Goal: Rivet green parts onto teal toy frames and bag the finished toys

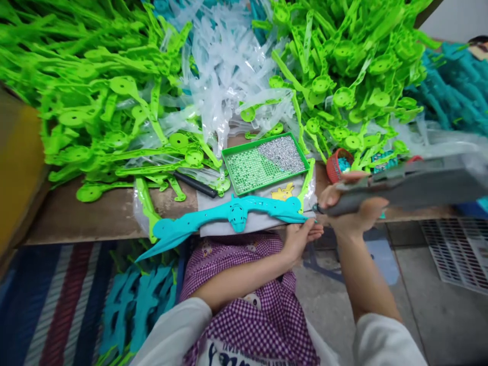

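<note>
A turquoise wing-shaped plastic part [238, 212] lies across a grey cloth [263, 226] at the table's front edge. My left hand [299, 240] grips its right tip between thumb and fingers. In my right hand [353, 208] is a dark power screwdriver [412, 185], blurred, its tip pointing left near the part's right end. Just behind the part sits a green perforated tray [246, 175] with many small silver screws on its right side. Clear film surrounds a lime-green piece [307, 185] that stands near the turquoise part's right end.
Large heaps of lime-green parts [87, 119] and clear plastic pieces [229, 66] cover the back. A red bowl [333, 168] holds small turquoise bits. A black-handled tool [196, 184] lies left of the tray. Turquoise parts [139, 305] fill a container below left.
</note>
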The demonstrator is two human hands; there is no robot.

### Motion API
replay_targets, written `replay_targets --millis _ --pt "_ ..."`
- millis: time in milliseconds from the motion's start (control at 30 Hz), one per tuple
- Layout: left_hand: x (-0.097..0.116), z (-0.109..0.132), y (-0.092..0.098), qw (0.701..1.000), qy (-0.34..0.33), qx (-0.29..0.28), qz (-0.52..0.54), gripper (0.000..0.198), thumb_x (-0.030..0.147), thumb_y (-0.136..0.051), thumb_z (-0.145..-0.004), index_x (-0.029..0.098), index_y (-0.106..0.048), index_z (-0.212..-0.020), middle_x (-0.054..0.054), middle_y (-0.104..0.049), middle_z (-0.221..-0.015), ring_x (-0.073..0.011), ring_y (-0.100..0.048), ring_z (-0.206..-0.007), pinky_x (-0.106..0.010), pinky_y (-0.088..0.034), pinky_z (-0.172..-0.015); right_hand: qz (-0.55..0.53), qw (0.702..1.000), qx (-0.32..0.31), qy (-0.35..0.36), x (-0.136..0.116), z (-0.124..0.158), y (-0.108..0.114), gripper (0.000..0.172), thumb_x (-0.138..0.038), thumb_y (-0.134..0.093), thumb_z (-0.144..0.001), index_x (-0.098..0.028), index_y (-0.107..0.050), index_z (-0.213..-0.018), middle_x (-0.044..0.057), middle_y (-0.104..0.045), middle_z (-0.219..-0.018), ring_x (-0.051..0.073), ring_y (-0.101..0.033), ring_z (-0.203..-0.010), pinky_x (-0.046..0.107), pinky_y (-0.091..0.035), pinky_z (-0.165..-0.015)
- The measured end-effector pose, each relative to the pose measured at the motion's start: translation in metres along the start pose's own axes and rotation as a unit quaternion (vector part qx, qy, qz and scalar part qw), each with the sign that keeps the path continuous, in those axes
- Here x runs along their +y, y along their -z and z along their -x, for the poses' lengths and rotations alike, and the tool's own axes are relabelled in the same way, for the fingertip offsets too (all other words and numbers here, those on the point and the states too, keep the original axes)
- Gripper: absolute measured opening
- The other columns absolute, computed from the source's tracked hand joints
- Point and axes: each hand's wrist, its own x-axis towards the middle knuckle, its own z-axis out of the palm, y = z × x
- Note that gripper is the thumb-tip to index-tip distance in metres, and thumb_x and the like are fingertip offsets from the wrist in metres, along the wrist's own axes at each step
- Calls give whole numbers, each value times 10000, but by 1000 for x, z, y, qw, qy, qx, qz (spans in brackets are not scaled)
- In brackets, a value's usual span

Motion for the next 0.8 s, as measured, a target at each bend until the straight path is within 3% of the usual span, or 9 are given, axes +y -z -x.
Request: replay_targets --millis 167,333,567,800 --pt "-6 -3 1 1000 -21 -7 -12 298 381 -731 -774 94 -653 -786 -123 -728 -786 -195 -708 -713 -331 -572 -750 -7 999 7 -39 11 34 24 623 -815 -613 -569 -267 -624 -867 -51 -480 -485 193 -584 -453 313 -474 -414" --pt "-7 -4 2 999 -24 -4 -24 328 413 -741 -758 96 -662 -789 -118 -727 -771 -216 -715 -767 -345 -571 -780 -3 999 -5 -39 21 31 21 599 -817 -590 -592 -244 -610 -767 -39 -491 -464 173 -570 -431 277 -447 -384" --pt "-6 -3 3 999 -43 -22 -19 410 462 -775 -698 86 -660 -817 -112 -724 -767 -202 -706 -722 -312 -563 -724 -36 998 -11 -46 26 33 21 568 -763 -641 -593 -238 -601 -805 -38 -540 -502 145 -528 -403 272 -438 -388" --pt "-7 -1 0 999 -51 -6 -6 401 457 -783 -686 86 -663 -779 -101 -716 -756 -195 -698 -707 -323 -558 -740 -32 997 -22 -64 26 32 18 528 -732 -668 -572 -243 -556 -738 -64 -486 -456 144 -506 -382 272 -428 -378"
